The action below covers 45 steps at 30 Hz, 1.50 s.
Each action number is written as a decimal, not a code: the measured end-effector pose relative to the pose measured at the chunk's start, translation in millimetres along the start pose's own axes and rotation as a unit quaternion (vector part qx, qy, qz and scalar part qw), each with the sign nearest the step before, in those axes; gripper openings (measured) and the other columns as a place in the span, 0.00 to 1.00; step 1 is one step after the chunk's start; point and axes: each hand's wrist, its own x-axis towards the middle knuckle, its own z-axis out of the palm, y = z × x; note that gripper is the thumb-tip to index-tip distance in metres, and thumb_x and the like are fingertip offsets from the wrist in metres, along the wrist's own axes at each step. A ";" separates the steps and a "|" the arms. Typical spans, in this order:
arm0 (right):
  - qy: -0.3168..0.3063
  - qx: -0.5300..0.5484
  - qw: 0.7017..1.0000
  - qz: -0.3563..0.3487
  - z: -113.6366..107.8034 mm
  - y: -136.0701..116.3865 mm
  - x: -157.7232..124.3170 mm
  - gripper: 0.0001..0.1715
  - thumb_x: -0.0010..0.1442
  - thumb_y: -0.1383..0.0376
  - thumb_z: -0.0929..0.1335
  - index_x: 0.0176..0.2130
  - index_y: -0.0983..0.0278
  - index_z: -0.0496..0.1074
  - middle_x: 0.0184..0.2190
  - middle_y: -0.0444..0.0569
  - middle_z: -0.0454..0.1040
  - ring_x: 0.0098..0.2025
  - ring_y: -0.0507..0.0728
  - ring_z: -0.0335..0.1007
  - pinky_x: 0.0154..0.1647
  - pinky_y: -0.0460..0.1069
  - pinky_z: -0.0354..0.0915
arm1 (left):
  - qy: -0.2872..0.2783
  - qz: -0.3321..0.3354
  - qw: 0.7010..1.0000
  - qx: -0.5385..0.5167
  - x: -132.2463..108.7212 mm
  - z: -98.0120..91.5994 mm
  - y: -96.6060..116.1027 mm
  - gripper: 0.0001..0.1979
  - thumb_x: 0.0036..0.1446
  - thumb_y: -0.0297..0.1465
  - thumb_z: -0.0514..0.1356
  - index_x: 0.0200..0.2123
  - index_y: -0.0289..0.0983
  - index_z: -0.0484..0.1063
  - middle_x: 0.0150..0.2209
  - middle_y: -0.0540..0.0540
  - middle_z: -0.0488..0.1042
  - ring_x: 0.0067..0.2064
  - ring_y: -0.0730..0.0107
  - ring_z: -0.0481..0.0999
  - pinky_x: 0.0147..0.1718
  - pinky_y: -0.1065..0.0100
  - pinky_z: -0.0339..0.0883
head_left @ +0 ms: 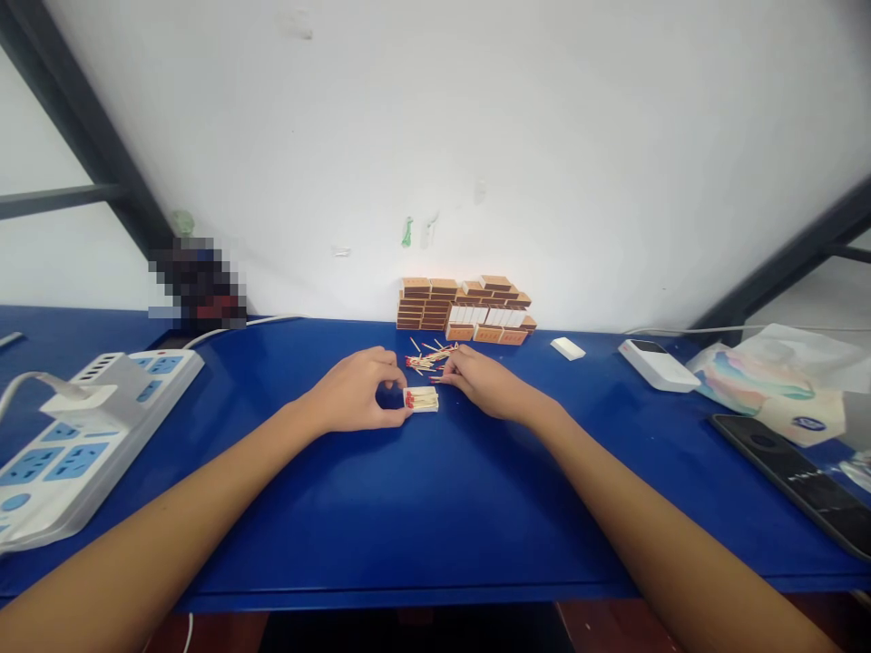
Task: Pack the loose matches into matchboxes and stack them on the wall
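Note:
My left hand (pixel 364 388) grips the left end of a small white matchbox tray (pixel 425 408) between thumb and fingers. Red-headed matches (pixel 420 396) lie side by side in that tray, heads to the left. Just right of it, my right hand (pixel 480 378) is closed in a pinch on a match (pixel 436 379), whose red tip points left. Behind the tray, between both hands, a loose pile of matches (pixel 425 358) is spread on the blue table (pixel 408 508); my right fingers partly cover it.
Stacked matchboxes (pixel 422 313) stand against the wall. A white tray-like piece (pixel 568 348) lies to their right. A power strip (pixel 88 435) with a plugged-in charger sits at left. On the right are a white power bank (pixel 657 365), a tissue pack (pixel 768 381) and a phone (pixel 789 472).

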 end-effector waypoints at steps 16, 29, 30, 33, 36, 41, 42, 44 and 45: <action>0.035 0.043 0.996 -0.075 -0.4 -35.3 -19.2 0.05 0.71 0.66 0.67 0.40 0.62 0.72 0.41 0.49 0.69 0.42 0.57 0.67 0.44 0.51 0.63 | 0.016 0.014 1.000 0.002 0.5 5.6 -1.0 0.10 0.56 0.39 0.67 0.36 0.38 0.80 0.35 0.47 0.74 0.39 0.64 0.72 0.38 0.63 0.66; 0.009 0.021 0.998 -0.057 0.3 -35.3 -17.1 0.06 0.71 0.68 0.66 0.38 0.63 0.71 0.41 0.50 0.69 0.40 0.56 0.67 0.42 0.50 0.62 | 0.012 0.029 0.999 0.013 -0.7 5.3 0.6 0.10 0.56 0.38 0.67 0.36 0.38 0.79 0.35 0.47 0.74 0.39 0.64 0.72 0.39 0.62 0.67; 0.015 0.019 0.998 -0.057 -0.7 -35.1 -17.9 0.06 0.71 0.68 0.66 0.38 0.63 0.71 0.41 0.50 0.69 0.40 0.56 0.67 0.42 0.50 0.62 | 0.013 0.029 0.999 0.014 -0.7 5.3 1.0 0.10 0.56 0.38 0.67 0.36 0.38 0.79 0.35 0.47 0.74 0.39 0.64 0.72 0.39 0.62 0.67; 0.030 0.029 0.997 -0.072 -1.6 -36.2 -19.8 0.04 0.71 0.66 0.67 0.40 0.62 0.73 0.42 0.49 0.69 0.40 0.55 0.66 0.42 0.50 0.62 | 0.014 0.032 0.999 0.016 -0.3 5.8 2.8 0.10 0.56 0.38 0.67 0.36 0.38 0.79 0.34 0.47 0.74 0.38 0.64 0.72 0.39 0.63 0.67; 0.036 0.052 0.994 -0.095 2.2 -40.4 -20.4 0.04 0.70 0.64 0.69 0.42 0.62 0.74 0.41 0.48 0.68 0.39 0.55 0.66 0.41 0.50 0.62 | 0.016 0.042 0.999 0.017 0.5 6.8 4.4 0.09 0.57 0.38 0.66 0.35 0.37 0.78 0.34 0.46 0.74 0.38 0.63 0.72 0.39 0.62 0.67; 0.025 0.060 0.992 -0.104 10.1 -48.1 -20.4 0.02 0.69 0.66 0.70 0.40 0.62 0.73 0.40 0.47 0.70 0.38 0.54 0.67 0.40 0.49 0.61 | 0.016 0.058 0.998 0.023 0.5 7.3 4.6 0.11 0.59 0.39 0.65 0.32 0.38 0.76 0.33 0.47 0.73 0.38 0.63 0.71 0.38 0.62 0.66; 0.022 0.058 0.993 -0.102 10.6 -48.8 -20.5 0.03 0.69 0.66 0.70 0.40 0.63 0.73 0.41 0.47 0.70 0.38 0.54 0.67 0.39 0.49 0.61 | 0.015 0.060 0.998 0.025 0.3 7.2 4.6 0.11 0.59 0.39 0.65 0.32 0.38 0.76 0.33 0.47 0.73 0.38 0.63 0.71 0.38 0.62 0.66; 0.013 0.057 0.994 -0.096 10.2 -49.2 -20.7 0.03 0.70 0.67 0.69 0.40 0.63 0.72 0.41 0.47 0.70 0.38 0.53 0.67 0.39 0.49 0.62 | 0.013 0.058 0.998 0.026 -0.1 7.0 4.7 0.10 0.59 0.39 0.65 0.33 0.38 0.77 0.33 0.47 0.73 0.38 0.63 0.71 0.38 0.63 0.65; 0.009 0.057 0.994 -0.092 9.6 -48.8 -20.7 0.03 0.70 0.67 0.69 0.40 0.63 0.72 0.41 0.47 0.70 0.38 0.53 0.67 0.39 0.49 0.62 | 0.013 0.056 0.998 0.026 -0.2 6.9 4.9 0.10 0.59 0.39 0.65 0.33 0.38 0.77 0.34 0.47 0.73 0.38 0.63 0.71 0.38 0.63 0.65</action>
